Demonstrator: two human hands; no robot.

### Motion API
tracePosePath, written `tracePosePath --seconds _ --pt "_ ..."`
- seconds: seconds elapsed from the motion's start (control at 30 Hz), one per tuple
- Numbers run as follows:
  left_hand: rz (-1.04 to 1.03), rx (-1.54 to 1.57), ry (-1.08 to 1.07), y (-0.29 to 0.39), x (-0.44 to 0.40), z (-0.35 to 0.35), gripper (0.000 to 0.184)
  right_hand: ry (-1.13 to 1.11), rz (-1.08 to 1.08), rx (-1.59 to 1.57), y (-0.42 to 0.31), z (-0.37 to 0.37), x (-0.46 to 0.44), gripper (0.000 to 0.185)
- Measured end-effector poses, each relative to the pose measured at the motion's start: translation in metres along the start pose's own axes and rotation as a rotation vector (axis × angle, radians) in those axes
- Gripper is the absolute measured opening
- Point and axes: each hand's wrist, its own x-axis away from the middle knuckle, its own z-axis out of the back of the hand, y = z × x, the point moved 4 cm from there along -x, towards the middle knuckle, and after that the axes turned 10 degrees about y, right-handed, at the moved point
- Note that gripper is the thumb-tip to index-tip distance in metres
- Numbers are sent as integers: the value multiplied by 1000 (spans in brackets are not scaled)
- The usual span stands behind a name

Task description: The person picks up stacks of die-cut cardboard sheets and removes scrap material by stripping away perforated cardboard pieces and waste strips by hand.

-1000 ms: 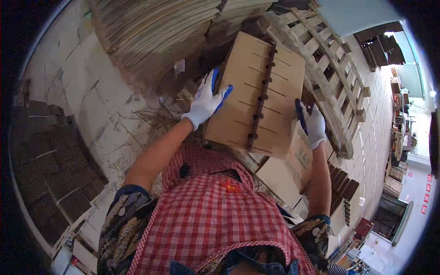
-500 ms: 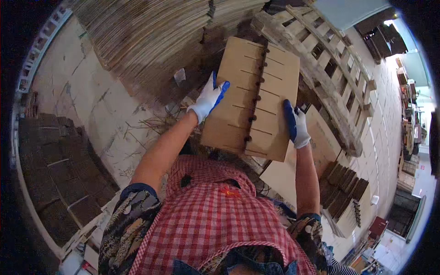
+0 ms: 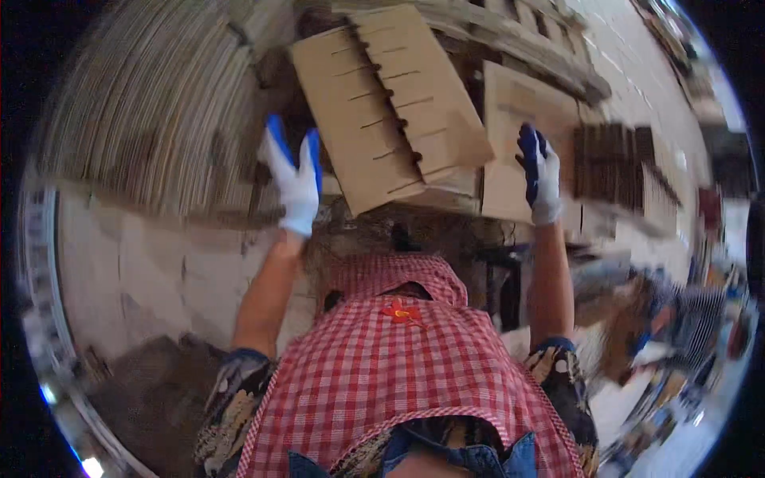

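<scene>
Two slotted cardboard panels [image 3: 437, 99], or one panel split by a notched dark gap, lie tilted ahead of me with rows of short slits. To their left, my left hand [image 3: 296, 175], in a white glove with blue fingers, is held apart from the cardboard, thumb and fingers spread. My right hand [image 3: 542, 171], gloved alike, hovers right of the panels over a flat cardboard sheet [image 3: 510, 187]. Its fingers are stretched out and hold nothing that I can see.
A tall stack of cardboard sheets [image 3: 151, 119] rises at the left. Behind the panels is a wooden pallet [image 3: 518, 40]. Brown cardboard pieces [image 3: 610, 163] are stacked at the right. A dark, blurred pile [image 3: 155, 398] sits at the lower left.
Both hands have let go of the slotted cardboard and moved apart to its sides. The cardboard now lies farther ahead, leaning the other way. My view has turned.
</scene>
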Motion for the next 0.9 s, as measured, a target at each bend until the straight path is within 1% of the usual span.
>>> tracePosePath --seconds 0.03,0.07,0.1,0.13,0.17,0.2,0.23,0.27,0.3,0.37,0.4,0.47,0.5,0.53,0.63,0.67,0.73,0.77,0.83,0.87,0.9 --pt "-91 18 -12 7 12 11 61 81 -27 7 19 18 28 39" --pt "-169 26 -69 26 26 19 61 167 -58 16 40 33 60 38" --pt "-241 45 -125 44 45 27 61 246 42 152 56 43 95 32" --pt "-274 102 -243 51 66 33 60 324 130 308 65 48 133 30" --pt "-299 171 -349 57 89 34 58 251 -337 655 93 57 165 36" --pt "-288 242 -407 58 108 34 58 324 -237 460 93 48 203 42" --pt "-258 273 -634 57 129 30 55 385 -254 406 91 32 224 41" --pt "-239 295 -873 54 152 30 52 354 -492 270 89 29 262 40" --pt "-250 349 -948 52 169 34 52 250 -567 79 110 24 287 35" --pt "-170 239 -1263 45 206 27 46 270 -481 197 136 24 323 33" --pt "-200 282 -1321 48 216 26 46 347 -488 193 131 29 340 33" --pt "-238 266 -1489 54 237 22 44 332 -479 118 118 34 369 37" --pt "-262 247 -1564 60 245 18 43 315 -468 77 110 38 377 40" --pt "-303 267 -1593 67 258 14 43 364 -455 64 109 50 389 40" --pt "-516 233 -1743 97 304 -3 41 572 -501 37 106 92 438 37" --pt "-545 240 -1764 110 322 -8 41 604 -498 21 107 105 456 37" --pt "-654 316 -1856 145 369 -12 40 856 -398 -129 107 137 495 33" --pt "-707 352 -1897 161 395 -14 40 878 -390 -143 107 152 513 33" --pt "-720 386 -1955 191 450 -18 41 1081 -471 -218 111 186 557 31" --pt "-699 422 -2000 204 481 -20 42 1082 -466 -239 119 203 577 31" --pt "-707 401 -2000 212 513 -23 42 1130 -444 -347 129 221 600 33"
